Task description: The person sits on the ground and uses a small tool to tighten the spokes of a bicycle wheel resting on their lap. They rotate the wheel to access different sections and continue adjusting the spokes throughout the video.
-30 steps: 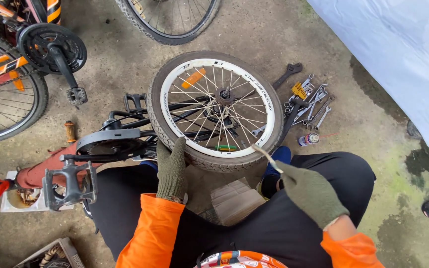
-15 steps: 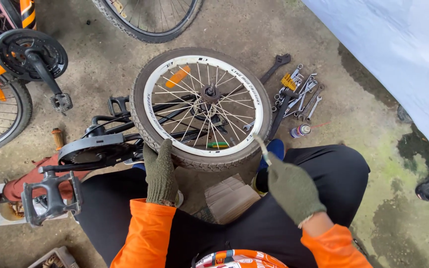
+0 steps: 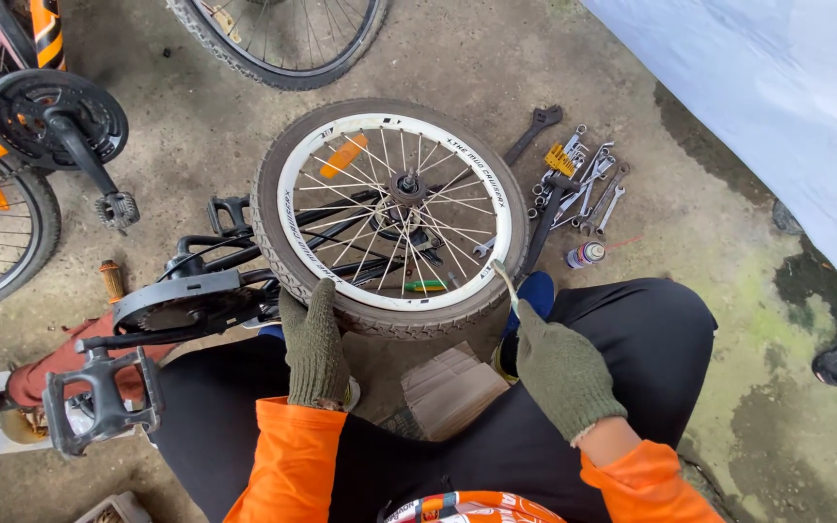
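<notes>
A small bicycle wheel (image 3: 394, 208) with a white rim, grey tyre and an orange reflector lies tilted against my knees. My left hand (image 3: 314, 341), in a green knit glove, grips the tyre at its near edge. My right hand (image 3: 564, 373), also gloved, holds a thin metal tyre lever (image 3: 506, 281) whose tip sits at the rim's near right edge. My sleeves are orange and my trousers black.
Spanners and hex keys (image 3: 573, 184) lie in a heap right of the wheel beside a small can (image 3: 583, 255). A black crank with pedal (image 3: 104, 402) lies at left. Another bike's chainring (image 3: 50, 116) and wheels stand behind. A cardboard piece (image 3: 452, 387) lies between my legs.
The view has shifted, so the wheel sits lower and nearer the centre. My right hand drew the lever in toward the rim's near edge. My left hand stayed on the tyre.
</notes>
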